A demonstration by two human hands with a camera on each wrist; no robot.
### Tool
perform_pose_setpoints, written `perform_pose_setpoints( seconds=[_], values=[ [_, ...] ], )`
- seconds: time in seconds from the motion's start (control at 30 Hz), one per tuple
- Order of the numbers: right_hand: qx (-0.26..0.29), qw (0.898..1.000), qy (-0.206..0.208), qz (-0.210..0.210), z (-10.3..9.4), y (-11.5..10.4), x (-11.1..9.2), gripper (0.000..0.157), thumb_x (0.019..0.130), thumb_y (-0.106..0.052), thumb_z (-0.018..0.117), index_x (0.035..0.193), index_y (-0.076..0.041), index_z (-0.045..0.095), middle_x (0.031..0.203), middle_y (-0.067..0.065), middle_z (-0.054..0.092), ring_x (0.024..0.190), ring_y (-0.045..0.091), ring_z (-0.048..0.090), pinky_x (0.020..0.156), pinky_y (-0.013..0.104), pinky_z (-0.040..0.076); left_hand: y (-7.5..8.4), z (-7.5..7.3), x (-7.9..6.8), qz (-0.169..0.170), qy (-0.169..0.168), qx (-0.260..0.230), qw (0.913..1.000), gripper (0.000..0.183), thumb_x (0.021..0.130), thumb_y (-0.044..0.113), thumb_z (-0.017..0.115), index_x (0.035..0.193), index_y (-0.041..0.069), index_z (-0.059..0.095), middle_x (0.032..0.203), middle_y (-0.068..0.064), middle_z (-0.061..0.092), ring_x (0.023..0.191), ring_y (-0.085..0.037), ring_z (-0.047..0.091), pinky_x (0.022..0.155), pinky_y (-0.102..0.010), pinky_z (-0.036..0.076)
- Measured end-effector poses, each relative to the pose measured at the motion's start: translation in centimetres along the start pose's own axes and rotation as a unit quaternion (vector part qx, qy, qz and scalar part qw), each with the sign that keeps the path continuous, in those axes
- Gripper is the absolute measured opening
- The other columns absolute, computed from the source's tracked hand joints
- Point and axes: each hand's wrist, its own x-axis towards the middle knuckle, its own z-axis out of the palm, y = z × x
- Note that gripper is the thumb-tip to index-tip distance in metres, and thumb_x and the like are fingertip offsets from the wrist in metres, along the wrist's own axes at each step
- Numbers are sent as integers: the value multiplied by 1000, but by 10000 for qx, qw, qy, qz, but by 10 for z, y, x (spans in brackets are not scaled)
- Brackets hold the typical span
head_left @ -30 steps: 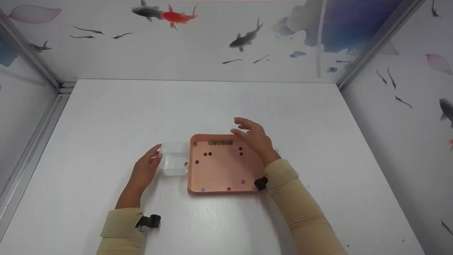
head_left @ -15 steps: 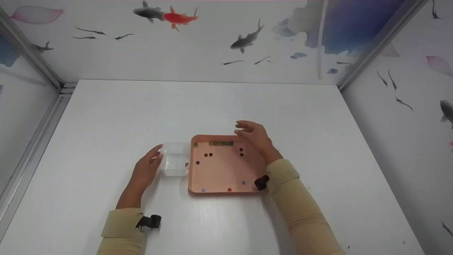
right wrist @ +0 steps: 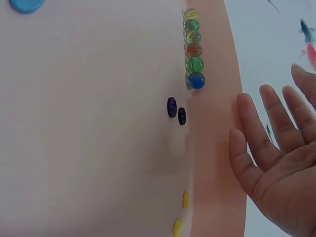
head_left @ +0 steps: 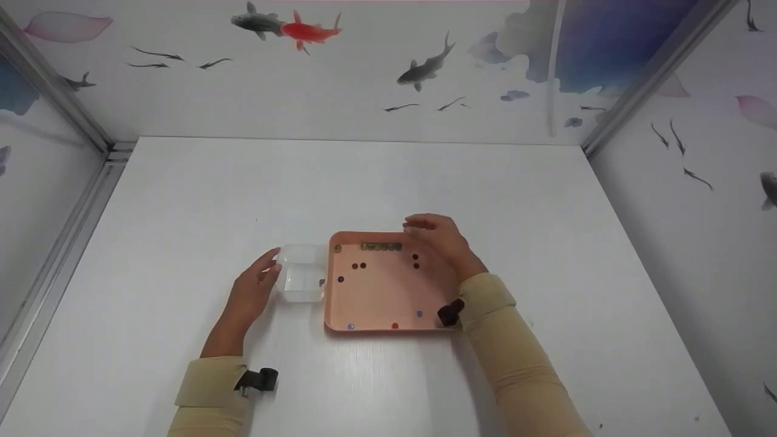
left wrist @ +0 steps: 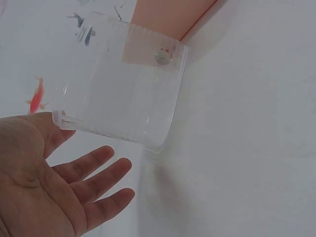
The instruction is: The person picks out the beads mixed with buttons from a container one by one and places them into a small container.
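A clear plastic box (head_left: 305,285) stands against the left side of a pink tray (head_left: 376,297). My left hand (head_left: 254,291) is at the box's left side, one digit at its edge, the other fingers spread apart from it in the left wrist view. Inside the box, by the wall nearest the tray, lies one marble (left wrist: 163,56). My right hand (head_left: 442,237) is over the tray's far right rim, fingers loosely extended and holding nothing; a fingertip seems to touch the rim. Several glass marbles (right wrist: 194,64) line up along the tray's far wall, near two dark buttons (right wrist: 172,107).
Other pieces lie about the tray: a single marble (head_left: 338,249) in the far left corner, a red button (head_left: 395,326), a blue button (right wrist: 27,4) and two yellow buttons (right wrist: 185,199). The white table (head_left: 243,182) meets printed walls (head_left: 358,91) at the back and sides.
My right hand has lowered slightly toward me, onto the tray's far rim. The left hand, the box and the tray's pieces hold their places; the head view shifts a little.
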Motion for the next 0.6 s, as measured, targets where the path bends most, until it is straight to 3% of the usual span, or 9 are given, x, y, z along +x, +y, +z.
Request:
perform_pose_setpoints(
  seconds=[0.2, 0.47, 0.6],
  values=[
    [-365, 9985, -54, 396, 1, -1, -1, 40, 89, -39, 68, 124, -22, 66, 127, -3, 62, 125, 21, 51, 107, 47, 37, 1, 0, -1, 30, -10, 18, 10000, 52, 105, 34, 38, 154, 19, 27, 150, -17, 39, 135, -40, 39, 107, -57, 35],
    [106, 9984, -415, 359, 1, 5, -1, 44, 88, -36, 70, 127, -17, 65, 129, 1, 61, 117, 22, 56, 100, 44, 44, 2, -1, -1, 68, -81, 55, 9999, 52, 105, 34, 37, 154, 20, 26, 150, -17, 39, 135, -38, 40, 106, -55, 37],
    [-336, 9971, -415, 537, 2, 5, 0, 35, 87, -40, 70, 120, -26, 69, 121, -4, 64, 112, 19, 55, 98, 41, 44, 1, -2, -1, 74, -88, 104, 9999, 53, 105, 36, 37, 154, 20, 25, 150, -17, 39, 135, -39, 40, 106, -55, 37]
  ],
)
